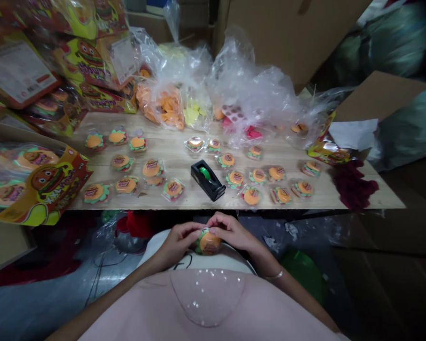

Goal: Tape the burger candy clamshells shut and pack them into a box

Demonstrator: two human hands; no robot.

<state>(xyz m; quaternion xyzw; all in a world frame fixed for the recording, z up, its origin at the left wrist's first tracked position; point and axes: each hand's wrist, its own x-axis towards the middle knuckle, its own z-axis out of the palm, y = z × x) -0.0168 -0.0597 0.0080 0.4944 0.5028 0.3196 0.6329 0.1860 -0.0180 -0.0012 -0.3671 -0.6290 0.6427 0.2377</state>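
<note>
So both hands are busy with one little burger (210,242), held over the lap just off the near edge of the bench (179,163). The left hand (182,237) is mostly curled, thumb and fingers pinched at the burger's upper left. The right hand (234,230) does the same at the upper right, fingers bent in. Can't tell whether there's a clear pack fully closed around it.

What could go wrong? I'd say the main one is a drop: it's only fingertips up top, nothing but lap and floor below, so a slip probably sends it down. The packed burgers (235,178) sit close to the near edge too, a few side by side, so a stray forearm could knock one off. Same for the tape dispenser (213,187), mid-bench with its front end near that edge. The open box (53,184) hangs over the near left corner and might tip if bumped.

Writing: "XXL" is readable on that box, next to a cartoon burger face. The rest of its logo is too blurry for me. The stacked boxes (92,61) at the far left corner have matching art, and one carries a white label (21,71) with a barcode and print too tiny to read. The purple lettering on the burgers is mush as well.
</note>
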